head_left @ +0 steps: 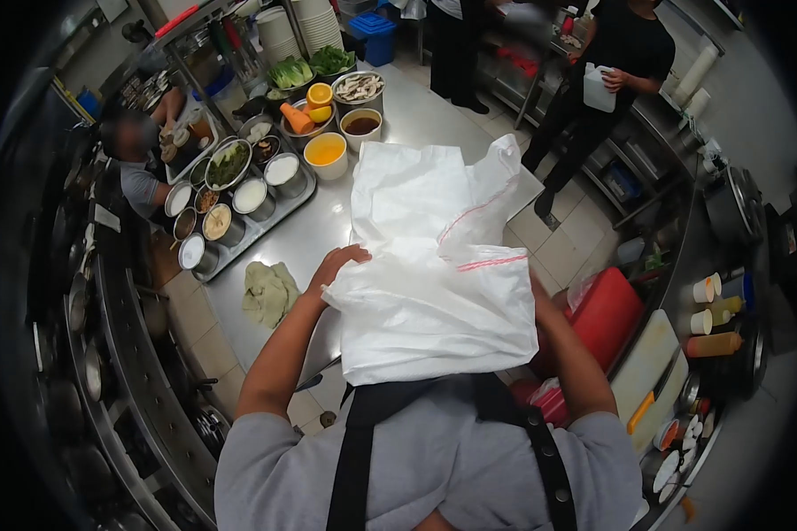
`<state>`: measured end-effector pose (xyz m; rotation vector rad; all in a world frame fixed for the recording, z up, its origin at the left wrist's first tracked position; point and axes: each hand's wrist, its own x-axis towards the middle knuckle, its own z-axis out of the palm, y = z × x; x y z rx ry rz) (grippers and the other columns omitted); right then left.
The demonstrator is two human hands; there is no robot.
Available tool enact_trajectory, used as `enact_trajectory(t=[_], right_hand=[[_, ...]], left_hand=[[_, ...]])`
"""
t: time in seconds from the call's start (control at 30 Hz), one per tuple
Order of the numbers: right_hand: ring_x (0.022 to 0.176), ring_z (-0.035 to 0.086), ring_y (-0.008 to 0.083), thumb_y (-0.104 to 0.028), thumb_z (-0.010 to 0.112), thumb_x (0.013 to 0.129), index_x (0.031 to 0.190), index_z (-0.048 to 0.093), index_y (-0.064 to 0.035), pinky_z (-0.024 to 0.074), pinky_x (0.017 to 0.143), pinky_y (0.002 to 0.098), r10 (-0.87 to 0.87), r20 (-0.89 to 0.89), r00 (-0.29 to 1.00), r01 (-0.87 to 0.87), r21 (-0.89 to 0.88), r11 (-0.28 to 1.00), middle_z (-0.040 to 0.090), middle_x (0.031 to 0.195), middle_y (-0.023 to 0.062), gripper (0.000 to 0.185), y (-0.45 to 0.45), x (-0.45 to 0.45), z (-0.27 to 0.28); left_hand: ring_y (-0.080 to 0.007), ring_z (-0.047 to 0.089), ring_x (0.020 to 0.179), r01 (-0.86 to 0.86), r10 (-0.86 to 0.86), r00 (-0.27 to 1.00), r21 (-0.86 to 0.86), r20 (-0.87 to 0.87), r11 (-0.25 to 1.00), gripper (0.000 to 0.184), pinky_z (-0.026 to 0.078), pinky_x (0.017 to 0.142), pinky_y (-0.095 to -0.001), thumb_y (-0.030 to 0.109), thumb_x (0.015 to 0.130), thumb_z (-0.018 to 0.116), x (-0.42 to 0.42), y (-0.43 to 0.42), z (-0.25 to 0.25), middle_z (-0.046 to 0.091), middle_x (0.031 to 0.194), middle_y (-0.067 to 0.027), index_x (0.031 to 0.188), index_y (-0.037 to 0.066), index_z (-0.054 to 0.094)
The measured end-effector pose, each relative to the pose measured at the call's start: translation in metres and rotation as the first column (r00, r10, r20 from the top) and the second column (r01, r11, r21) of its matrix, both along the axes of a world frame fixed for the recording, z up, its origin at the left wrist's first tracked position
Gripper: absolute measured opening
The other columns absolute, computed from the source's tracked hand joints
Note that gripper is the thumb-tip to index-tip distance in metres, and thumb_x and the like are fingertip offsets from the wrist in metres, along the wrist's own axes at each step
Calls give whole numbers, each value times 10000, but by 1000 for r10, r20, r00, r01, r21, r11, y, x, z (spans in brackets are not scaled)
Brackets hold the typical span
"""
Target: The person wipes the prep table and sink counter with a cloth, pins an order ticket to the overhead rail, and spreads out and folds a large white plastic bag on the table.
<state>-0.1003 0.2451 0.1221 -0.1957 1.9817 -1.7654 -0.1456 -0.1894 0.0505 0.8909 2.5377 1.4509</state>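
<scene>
A large white plastic sack, crumpled and with red stitched lines, spreads in front of my chest and over the near part of the steel table. At the sack's left edge, my left hand has its fingers closed on the material. My right forearm reaches to the sack's right edge, where the sack covers the right hand, so its fingers are hidden. A pale green cloth lies crumpled on the table, left of my left hand.
A tray on the steel table holds several metal containers of food. Beyond stand a tub of orange liquid and bowls of vegetables. A red container and a cutting board with a yellow-handled knife are at right. Other people stand nearby.
</scene>
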Motion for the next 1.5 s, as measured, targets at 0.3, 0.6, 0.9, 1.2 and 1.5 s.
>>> enact_trajectory(t=[0.3, 0.6, 0.9, 1.2, 1.5], right_hand=[[1204, 509, 227, -462, 580, 919, 1368, 434, -10, 431, 943, 312, -503, 32, 864, 503, 30, 864, 521, 1330, 131, 654, 28, -88, -66], [1326, 398, 199, -417, 365, 1022, 1433, 378, -29, 265, 1112, 290, -307, -338, 890, 311, -45, 949, 461, 1416, 138, 565, -77, -102, -20], [1396, 305, 222, -518, 329, 1005, 1479, 287, -36, 266, 1116, 374, -49, 25, 998, 49, 6, 999, 321, 1517, 124, 678, -155, -84, -56], [1367, 341, 299, -531, 342, 981, 1504, 178, -57, 316, 1062, 452, 5, 381, 925, 192, -478, 857, 307, 1511, 186, 725, -125, -96, -76], [1022, 623, 232, 0, 351, 894, 1268, 489, -2, 470, 890, 320, -224, -650, 726, 401, 135, 906, 640, 1125, 146, 399, -78, -68, -34]], left_hand=[[-309, 260, 1420, -29, 153, 953, -423, 262, 906, 737, 227, 1156, -401, 30, 737, 634, -28, -36, 40, 312, 1514, -175, 1429, 163, 420], [-275, 97, 1469, 157, -145, 986, -725, 79, 671, 801, 65, 1111, -660, 419, 842, 618, -62, 99, 40, 198, 1565, -136, 1492, 114, 264], [-306, 251, 1410, -37, 28, 997, -130, -66, 991, 504, 159, 1140, -565, 158, 780, 663, -40, 108, -33, 476, 1349, -132, 1267, 120, 540], [-229, 284, 1418, 17, -208, 937, -558, -281, 829, 644, 158, 1171, -527, -39, 787, 500, 2, 58, 42, 389, 1480, -13, 1368, 240, 487], [-212, 269, 1425, 320, -375, 927, -537, 8, 780, 327, 111, 1179, -551, 133, 928, 463, -4, 63, 14, 418, 1465, -9, 1225, 200, 583]])
